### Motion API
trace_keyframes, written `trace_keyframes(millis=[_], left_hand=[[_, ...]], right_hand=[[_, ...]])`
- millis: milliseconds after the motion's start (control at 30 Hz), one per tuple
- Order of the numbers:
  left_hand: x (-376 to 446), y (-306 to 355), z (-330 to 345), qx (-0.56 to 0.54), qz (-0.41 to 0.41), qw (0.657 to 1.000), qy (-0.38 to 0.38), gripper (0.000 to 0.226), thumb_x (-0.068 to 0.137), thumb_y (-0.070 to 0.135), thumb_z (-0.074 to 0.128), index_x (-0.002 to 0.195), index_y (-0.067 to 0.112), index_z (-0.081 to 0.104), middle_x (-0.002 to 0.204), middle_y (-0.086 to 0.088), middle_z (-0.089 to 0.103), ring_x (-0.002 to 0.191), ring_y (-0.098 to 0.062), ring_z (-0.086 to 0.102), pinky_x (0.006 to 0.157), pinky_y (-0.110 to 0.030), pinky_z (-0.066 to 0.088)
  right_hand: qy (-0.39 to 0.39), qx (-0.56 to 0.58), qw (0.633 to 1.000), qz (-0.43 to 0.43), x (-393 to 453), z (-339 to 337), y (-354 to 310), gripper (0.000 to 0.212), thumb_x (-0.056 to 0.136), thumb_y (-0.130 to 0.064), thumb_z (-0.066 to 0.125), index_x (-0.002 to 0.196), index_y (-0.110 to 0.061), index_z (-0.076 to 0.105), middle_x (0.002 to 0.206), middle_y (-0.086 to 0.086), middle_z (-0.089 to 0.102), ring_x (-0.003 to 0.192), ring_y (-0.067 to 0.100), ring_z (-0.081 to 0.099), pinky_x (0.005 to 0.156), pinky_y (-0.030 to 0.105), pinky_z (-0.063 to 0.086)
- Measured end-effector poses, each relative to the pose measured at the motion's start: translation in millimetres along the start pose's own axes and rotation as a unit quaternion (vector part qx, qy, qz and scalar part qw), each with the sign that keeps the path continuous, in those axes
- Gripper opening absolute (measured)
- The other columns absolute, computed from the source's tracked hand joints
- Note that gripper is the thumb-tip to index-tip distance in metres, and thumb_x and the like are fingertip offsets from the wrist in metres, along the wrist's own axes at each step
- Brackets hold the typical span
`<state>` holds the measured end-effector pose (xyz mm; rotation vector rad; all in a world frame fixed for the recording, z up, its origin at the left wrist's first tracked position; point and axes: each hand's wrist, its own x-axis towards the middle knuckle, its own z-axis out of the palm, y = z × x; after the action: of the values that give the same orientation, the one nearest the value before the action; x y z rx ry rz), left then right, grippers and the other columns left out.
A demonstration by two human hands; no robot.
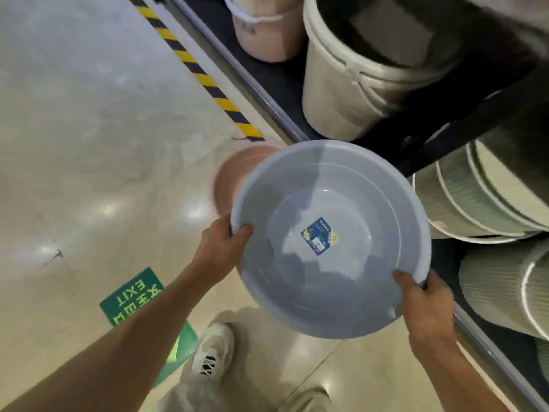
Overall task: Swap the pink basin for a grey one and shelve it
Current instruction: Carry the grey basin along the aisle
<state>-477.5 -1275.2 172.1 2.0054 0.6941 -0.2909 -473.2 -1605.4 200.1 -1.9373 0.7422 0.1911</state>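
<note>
I hold a round grey basin [297, 281] in front of me with both hands, its open side facing up and a blue label stuck on its bottom. My left hand [221, 243] grips the rim at the left, thumb inside. My right hand [421, 298] grips the rim at the lower right. A pink basin [234, 176] lies on the floor just beyond the grey one, blurred and partly hidden behind it.
Dark shelving [267, 96] runs along the right, holding grey buckets [344, 84], a pink bucket [264, 34] and stacked ribbed tubs [475, 200]. Yellow-black tape [196, 69] marks the floor by the shelf. A green exit sign [130, 295] lies on the floor near my shoe [212, 352].
</note>
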Motion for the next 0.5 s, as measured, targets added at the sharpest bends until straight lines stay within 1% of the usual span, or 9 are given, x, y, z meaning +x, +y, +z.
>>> trace_keyframes(millis=[67,100,133,200,267,333,400,433,500], left_hand=[[3.3,20.8,-40.6,-0.016,-0.009,1.0,0.025,0.038,0.076,0.047,0.053,0.091,0.017,0.068,0.079,0.003,0.069,0.072,-0.021,0.063,0.055,-0.028,0.043],[5.5,29.1,-60.2,-0.02,-0.013,0.999,0.036,0.035,0.075,0.047,0.053,0.086,0.016,0.066,0.076,0.003,0.067,0.07,-0.019,0.061,0.053,-0.029,0.041],[8.2,35.2,-78.4,-0.022,-0.016,0.999,0.043,0.035,0.075,0.047,0.052,0.083,0.016,0.065,0.075,0.002,0.066,0.07,-0.018,0.061,0.053,-0.029,0.041],[16.4,42.6,-109.1,-0.024,-0.02,0.998,0.052,0.037,0.073,0.048,0.051,0.083,0.015,0.065,0.075,0.001,0.066,0.07,-0.016,0.061,0.053,-0.029,0.041],[28.8,43.6,-129.4,-0.021,-0.027,0.998,0.06,0.042,0.072,0.049,0.051,0.088,0.013,0.065,0.076,-0.001,0.067,0.071,-0.019,0.063,0.056,-0.032,0.045],[44.6,37.9,-137.6,-0.017,-0.038,0.997,0.071,0.046,0.073,0.049,0.051,0.094,0.011,0.066,0.081,-0.006,0.068,0.076,-0.026,0.065,0.064,-0.038,0.053],[61.9,25.3,-134.5,-0.001,-0.048,0.996,0.08,0.051,0.074,0.05,0.049,0.1,0.01,0.066,0.086,-0.008,0.069,0.08,-0.03,0.065,0.07,-0.042,0.055],[69.8,17.4,-129.2,0.017,-0.051,0.995,0.081,0.052,0.076,0.051,0.047,0.102,0.009,0.065,0.088,-0.01,0.068,0.081,-0.032,0.065,0.072,-0.043,0.056],[85.4,-1.9,-111.2,0.055,-0.059,0.993,0.085,0.054,0.078,0.052,0.044,0.103,0.008,0.064,0.091,-0.012,0.068,0.082,-0.035,0.064,0.074,-0.044,0.055]], right_hand=[[-0.034,-0.017,0.999,-0.024,-3.2,9.5,-47.6,0.019,0.09,-0.017,0.068,0.109,-0.017,0.067,0.09,0.001,0.072,0.084,0.028,0.069,0.069,0.038,0.055],[-0.052,-0.025,0.998,-0.037,-4.6,15.5,-69.3,0.021,0.09,-0.018,0.068,0.111,-0.019,0.068,0.093,0.002,0.074,0.086,0.026,0.07,0.074,0.043,0.057],[-0.065,-0.031,0.996,-0.048,-5.8,22.7,-88.5,0.023,0.09,-0.019,0.067,0.113,-0.02,0.068,0.096,0.003,0.075,0.087,0.025,0.071,0.078,0.045,0.057],[-0.079,-0.041,0.994,-0.065,-6.2,41.6,-119.5,0.023,0.09,-0.021,0.068,0.114,-0.022,0.067,0.097,0.004,0.075,0.086,0.023,0.071,0.077,0.045,0.059],[-0.083,-0.037,0.993,-0.069,-3.5,64.8,-136.9,0.019,0.09,-0.022,0.068,0.108,-0.024,0.066,0.095,0.004,0.075,0.084,0.024,0.071,0.075,0.046,0.06],[-0.088,-0.034,0.993,-0.07,4.6,89.4,-142.1,0.012,0.089,-0.021,0.07,0.098,-0.029,0.067,0.091,0.001,0.075,0.083,0.024,0.071,0.073,0.043,0.059],[-0.098,-0.033,0.992,-0.066,19.3,112.4,-136.7,0.011,0.088,-0.021,0.07,0.092,-0.031,0.067,0.09,-0.004,0.075,0.083,0.019,0.071,0.072,0.037,0.057],[-0.102,-0.04,0.992,-0.065,28.7,122.6,-130.5,0.011,0.088,-0.021,0.07,0.092,-0.03,0.068,0.09,-0.005,0.075,0.084,0.018,0.071,0.071,0.034,0.055],[-0.111,-0.054,0.991,-0.06,50.2,140.1,-114.1,0.014,0.088,-0.019,0.07,0.099,-0.026,0.07,0.091,-0.006,0.075,0.086,0.019,0.072,0.069,0.031,0.054]])
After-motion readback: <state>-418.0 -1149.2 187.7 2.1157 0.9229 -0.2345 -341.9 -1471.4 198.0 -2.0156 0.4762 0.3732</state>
